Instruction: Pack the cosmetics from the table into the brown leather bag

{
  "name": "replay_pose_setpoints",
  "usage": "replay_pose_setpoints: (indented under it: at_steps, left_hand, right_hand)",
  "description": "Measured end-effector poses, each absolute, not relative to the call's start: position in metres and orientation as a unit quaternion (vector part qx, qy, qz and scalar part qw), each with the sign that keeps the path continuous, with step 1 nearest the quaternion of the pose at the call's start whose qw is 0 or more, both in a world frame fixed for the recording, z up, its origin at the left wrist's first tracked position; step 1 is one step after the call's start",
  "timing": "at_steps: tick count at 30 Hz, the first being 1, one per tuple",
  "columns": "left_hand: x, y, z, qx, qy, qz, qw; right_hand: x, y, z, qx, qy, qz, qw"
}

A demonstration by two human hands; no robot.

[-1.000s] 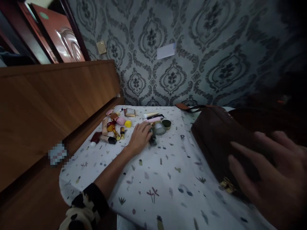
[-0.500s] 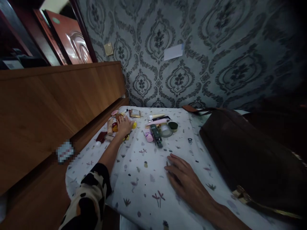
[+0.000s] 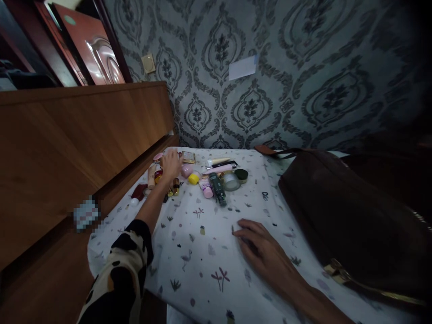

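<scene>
My left hand [image 3: 172, 164] is over the left cluster of cosmetics, its blurred fingers stretched forward and apart, with nothing visible in them. Just right of it lies a pink bottle [image 3: 186, 170] with a yellow cap [image 3: 193, 179]. Around the hand are a beige tube [image 3: 151, 176], a small amber bottle [image 3: 176, 186], a dark red bottle [image 3: 139, 192] with a white cap and a gold-edged compact [image 3: 188, 157]. My right hand [image 3: 261, 240] rests loosely open on the patterned cloth. Beyond it lie a dark green tube [image 3: 217, 186], a pink-capped tube [image 3: 206, 187] and a clear round jar [image 3: 231, 182].
A big dark brown bag [image 3: 344, 216] stands on the right, its strap reaching toward the wall. A wooden panel [image 3: 84, 144] borders the left side. A dark green lid [image 3: 241, 175], pens and tubes, and a small hair tie [image 3: 265, 195] lie on the cloth [image 3: 189, 279].
The pink bottle with the yellow cap has come to lie farther right, beside the other group. My left hand has moved off it, back and slightly forward. The right hand has hardly moved.
</scene>
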State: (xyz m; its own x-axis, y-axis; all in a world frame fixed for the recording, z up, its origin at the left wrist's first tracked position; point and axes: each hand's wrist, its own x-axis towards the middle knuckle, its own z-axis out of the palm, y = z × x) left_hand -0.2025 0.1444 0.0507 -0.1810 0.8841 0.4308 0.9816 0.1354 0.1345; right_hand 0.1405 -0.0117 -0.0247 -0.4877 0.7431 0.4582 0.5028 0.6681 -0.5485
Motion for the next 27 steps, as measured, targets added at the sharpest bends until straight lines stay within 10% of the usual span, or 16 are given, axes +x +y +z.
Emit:
replay_pose_setpoints:
  at_steps: [27]
  left_hand:
    - [-0.148,0.095,0.012,-0.697,-0.693,-0.128,0.131]
  right_hand:
    - [0.142,-0.011,-0.026,-0.341,-0.855,0.16,0.355]
